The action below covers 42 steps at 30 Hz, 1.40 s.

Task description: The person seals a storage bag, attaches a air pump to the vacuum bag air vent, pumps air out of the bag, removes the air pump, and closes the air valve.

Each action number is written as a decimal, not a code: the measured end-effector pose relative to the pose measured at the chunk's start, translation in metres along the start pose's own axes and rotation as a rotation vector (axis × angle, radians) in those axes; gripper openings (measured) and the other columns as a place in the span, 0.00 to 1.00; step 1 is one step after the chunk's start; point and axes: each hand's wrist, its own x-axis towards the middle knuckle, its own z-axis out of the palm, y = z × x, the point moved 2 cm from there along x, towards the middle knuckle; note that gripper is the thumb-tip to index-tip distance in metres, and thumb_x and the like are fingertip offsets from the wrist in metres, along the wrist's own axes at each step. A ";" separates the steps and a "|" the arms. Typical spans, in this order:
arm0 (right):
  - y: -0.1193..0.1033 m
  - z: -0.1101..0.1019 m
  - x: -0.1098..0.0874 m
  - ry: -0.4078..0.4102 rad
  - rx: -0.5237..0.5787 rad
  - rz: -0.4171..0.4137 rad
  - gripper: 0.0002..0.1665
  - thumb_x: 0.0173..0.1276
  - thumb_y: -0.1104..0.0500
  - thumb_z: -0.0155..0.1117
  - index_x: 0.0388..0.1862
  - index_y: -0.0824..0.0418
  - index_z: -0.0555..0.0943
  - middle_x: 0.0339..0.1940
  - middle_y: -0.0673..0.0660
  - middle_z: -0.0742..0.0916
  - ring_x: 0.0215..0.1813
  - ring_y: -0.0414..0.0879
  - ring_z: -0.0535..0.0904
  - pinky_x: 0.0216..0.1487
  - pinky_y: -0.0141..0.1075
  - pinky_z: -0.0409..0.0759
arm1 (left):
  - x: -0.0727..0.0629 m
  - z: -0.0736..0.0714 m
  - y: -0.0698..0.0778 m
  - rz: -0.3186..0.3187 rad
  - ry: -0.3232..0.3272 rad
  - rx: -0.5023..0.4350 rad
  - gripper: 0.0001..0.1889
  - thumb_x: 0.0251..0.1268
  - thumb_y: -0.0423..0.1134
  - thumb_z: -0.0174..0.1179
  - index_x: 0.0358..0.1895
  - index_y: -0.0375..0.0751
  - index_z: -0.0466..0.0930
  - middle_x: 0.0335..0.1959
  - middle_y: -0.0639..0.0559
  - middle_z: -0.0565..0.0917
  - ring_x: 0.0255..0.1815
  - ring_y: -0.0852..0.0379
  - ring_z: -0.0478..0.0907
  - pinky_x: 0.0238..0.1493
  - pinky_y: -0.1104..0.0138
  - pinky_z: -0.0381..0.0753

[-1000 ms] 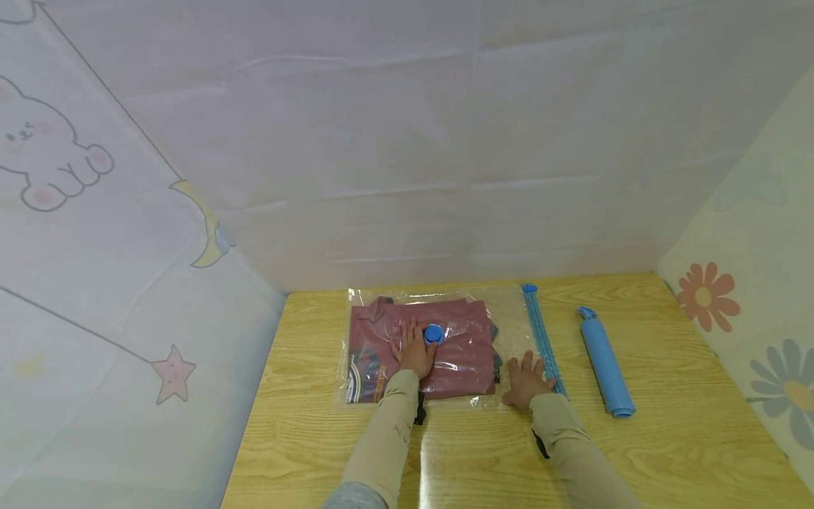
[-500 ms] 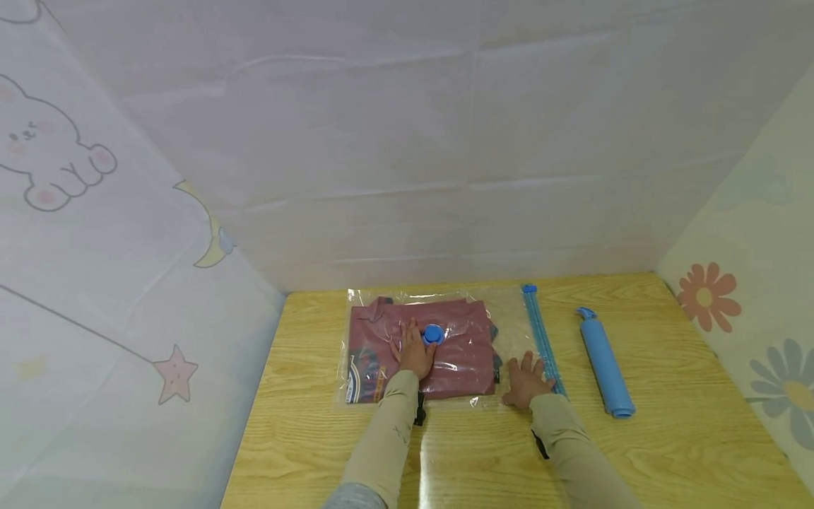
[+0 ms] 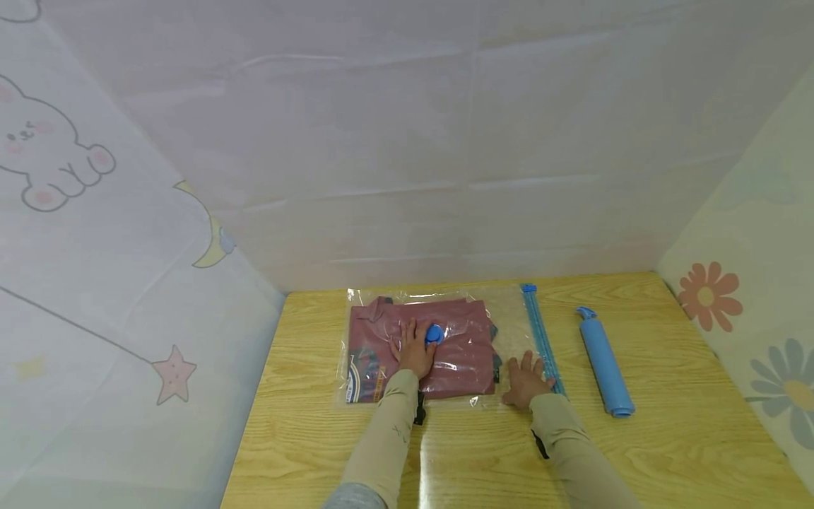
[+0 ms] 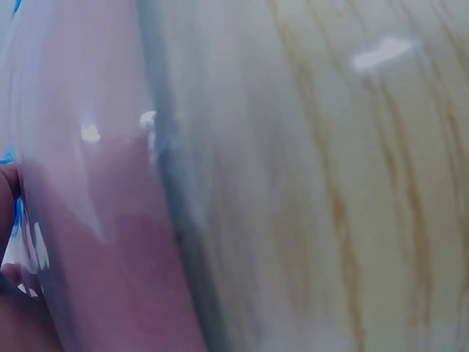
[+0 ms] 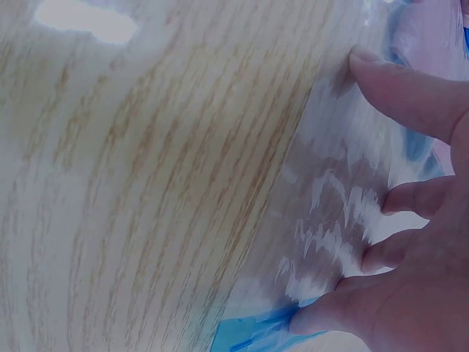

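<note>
Pale walls (image 3: 394, 233) stand around a yellow wooden table (image 3: 687, 396). Flat on it lies a clear plastic bag (image 3: 511, 318) holding folded dark-pink cloth (image 3: 463, 364), its print (image 3: 380, 383) too blurry to read. The left hand (image 3: 415, 355) and right hand (image 3: 526, 382) rest on the bag, fingers spread.

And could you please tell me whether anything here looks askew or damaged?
Nothing looks spilled or damaged. Only slightly odd: inside the clear bag, the folded maroon garment is a little untidy, with dark bits poking past its edge towards the blue zip strip. The blue pump lies slanted beside the bag, which seems harmless.
</note>
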 end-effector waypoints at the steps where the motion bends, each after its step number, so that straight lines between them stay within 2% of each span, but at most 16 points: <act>1: 0.000 0.000 0.000 -0.001 0.002 0.001 0.50 0.60 0.59 0.69 0.73 0.74 0.54 0.73 0.82 0.40 0.72 0.82 0.31 0.58 0.82 0.41 | -0.001 -0.001 0.001 0.001 -0.005 -0.006 0.27 0.68 0.47 0.57 0.69 0.62 0.65 0.77 0.45 0.57 0.79 0.39 0.44 0.69 0.30 0.40; 6: 0.000 0.000 0.000 0.000 0.002 0.001 0.49 0.59 0.59 0.69 0.72 0.73 0.55 0.73 0.82 0.40 0.72 0.82 0.31 0.58 0.82 0.41 | -0.001 -0.002 0.002 -0.003 -0.021 0.001 0.25 0.69 0.47 0.56 0.69 0.63 0.66 0.77 0.45 0.56 0.80 0.39 0.43 0.69 0.30 0.39; 11: 0.002 0.002 0.001 0.002 0.003 0.002 0.49 0.59 0.60 0.70 0.72 0.73 0.55 0.73 0.82 0.40 0.72 0.82 0.31 0.57 0.83 0.41 | 0.004 0.008 -0.007 -0.001 -0.010 0.038 0.25 0.69 0.49 0.56 0.68 0.69 0.65 0.78 0.48 0.55 0.80 0.41 0.43 0.70 0.31 0.39; 15: 0.002 0.003 0.002 0.001 0.003 0.002 0.49 0.59 0.60 0.70 0.73 0.73 0.55 0.73 0.82 0.40 0.72 0.82 0.31 0.57 0.83 0.41 | 0.007 0.015 -0.013 0.016 0.013 0.038 0.24 0.68 0.50 0.56 0.66 0.69 0.65 0.77 0.47 0.56 0.80 0.41 0.44 0.69 0.31 0.39; 31: 0.000 0.002 0.001 0.009 -0.003 0.004 0.49 0.58 0.60 0.70 0.72 0.73 0.55 0.73 0.82 0.41 0.71 0.82 0.32 0.57 0.83 0.41 | 0.007 0.013 -0.013 0.005 0.015 0.014 0.24 0.68 0.50 0.57 0.63 0.50 0.64 0.77 0.46 0.56 0.80 0.43 0.46 0.70 0.32 0.41; 36: 0.000 0.002 0.002 0.013 -0.011 -0.001 0.50 0.58 0.59 0.71 0.72 0.73 0.56 0.73 0.82 0.41 0.71 0.82 0.32 0.57 0.83 0.42 | 0.004 0.006 -0.008 0.004 0.035 -0.030 0.22 0.67 0.48 0.59 0.58 0.44 0.66 0.77 0.45 0.58 0.79 0.41 0.48 0.70 0.32 0.40; 42: 0.001 0.004 0.003 0.009 -0.010 -0.001 0.50 0.58 0.59 0.71 0.72 0.73 0.55 0.73 0.82 0.41 0.71 0.82 0.32 0.57 0.83 0.41 | 0.002 0.004 -0.006 -0.007 0.036 -0.031 0.20 0.66 0.47 0.59 0.54 0.43 0.67 0.76 0.45 0.58 0.79 0.42 0.47 0.69 0.31 0.42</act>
